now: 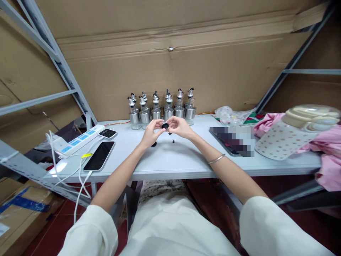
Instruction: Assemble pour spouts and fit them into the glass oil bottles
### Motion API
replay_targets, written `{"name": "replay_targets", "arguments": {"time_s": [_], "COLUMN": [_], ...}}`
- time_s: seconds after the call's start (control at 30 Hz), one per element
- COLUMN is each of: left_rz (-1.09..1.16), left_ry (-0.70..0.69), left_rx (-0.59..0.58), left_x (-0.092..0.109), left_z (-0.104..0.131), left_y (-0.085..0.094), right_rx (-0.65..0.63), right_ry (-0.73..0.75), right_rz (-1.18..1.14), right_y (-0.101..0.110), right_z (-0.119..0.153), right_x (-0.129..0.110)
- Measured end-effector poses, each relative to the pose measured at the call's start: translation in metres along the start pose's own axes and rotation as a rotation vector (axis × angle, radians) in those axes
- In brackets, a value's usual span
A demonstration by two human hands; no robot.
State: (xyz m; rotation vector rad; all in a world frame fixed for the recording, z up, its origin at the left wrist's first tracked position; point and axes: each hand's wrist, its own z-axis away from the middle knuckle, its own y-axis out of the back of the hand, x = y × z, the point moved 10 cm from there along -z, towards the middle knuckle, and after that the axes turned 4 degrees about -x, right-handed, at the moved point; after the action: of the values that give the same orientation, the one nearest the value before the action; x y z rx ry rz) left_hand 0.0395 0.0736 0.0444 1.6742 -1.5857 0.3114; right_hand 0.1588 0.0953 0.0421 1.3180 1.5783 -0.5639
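Note:
Between the fingertips of both hands is a small round black part (165,126); its exact kind is too small to make out. My left hand (152,134) pinches it from the left, and my right hand (181,127) pinches it from the right, just above the table. A black round piece (153,144) lies beneath my left hand. Two little black bits rest below my right hand, one of them a tiny black piece (173,142). Behind the hands stand several glass oil bottles (168,111) with steel sleeves and silver-and-black pour spouts, arranged in rows.
To the left on the white table (183,161) are a phone (99,156), a power strip (82,139), a small black-topped device (108,133) and white cables. At right lie a blurred-out flat device (229,142), a plastic bag (231,115), a dotted jug (285,137) and pink cloth (329,160).

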Motion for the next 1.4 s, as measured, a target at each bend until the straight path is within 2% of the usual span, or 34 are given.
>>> {"name": "replay_targets", "arguments": {"time_s": [0.13,0.23,0.33,0.4,0.5,0.63,0.7,0.77,0.9,1.1,1.2,1.3,1.4], "left_rz": [0.182,0.345,0.467,0.521,0.592,0.629,0.647,0.641,0.531,0.393,0.411,0.419,0.405], "left_ry": [0.236,0.420,0.443,0.428,0.442,0.455,0.464,0.484,0.490,0.410,0.371,0.354,0.337], "left_rx": [0.095,0.110,0.069,0.083,0.173,0.281,0.297,0.298,0.273,0.236,0.173,0.091,0.040], "left_x": [-0.029,-0.049,-0.047,-0.043,-0.042,-0.042,-0.042,-0.043,-0.046,-0.042,-0.037,-0.032,-0.028], "left_z": [-0.002,0.003,0.004,0.004,0.006,0.009,0.010,0.011,0.011,0.008,0.005,0.004,0.004], "left_y": [0.006,0.001,-0.006,-0.006,0.001,0.010,0.010,0.008,0.007,0.011,0.004,-0.005,-0.009], "right_rx": [0.013,-0.016,-0.070,-0.108,-0.058,0.183,0.167,0.099,0.053,0.104,0.103,0.013,-0.027], "right_ry": [-0.027,-0.062,-0.105,-0.114,-0.124,-0.270,-0.394,-0.479,-0.491,-0.419,-0.265,-0.120,-0.043], "right_rz": [-0.178,-0.299,-0.348,-0.321,-0.076,0.631,0.850,0.939,0.981,0.862,0.534,0.122,-0.023], "right_y": [0.004,0.001,-0.007,-0.010,0.002,0.044,0.050,0.048,0.044,0.052,0.043,0.021,0.006], "right_z": [-0.003,-0.003,-0.001,-0.001,-0.003,-0.005,-0.006,-0.008,-0.012,-0.009,-0.008,-0.008,-0.006], "right_x": [0.004,0.007,0.009,0.010,0.017,0.036,0.051,0.065,0.075,0.064,0.046,0.028,0.011]}}
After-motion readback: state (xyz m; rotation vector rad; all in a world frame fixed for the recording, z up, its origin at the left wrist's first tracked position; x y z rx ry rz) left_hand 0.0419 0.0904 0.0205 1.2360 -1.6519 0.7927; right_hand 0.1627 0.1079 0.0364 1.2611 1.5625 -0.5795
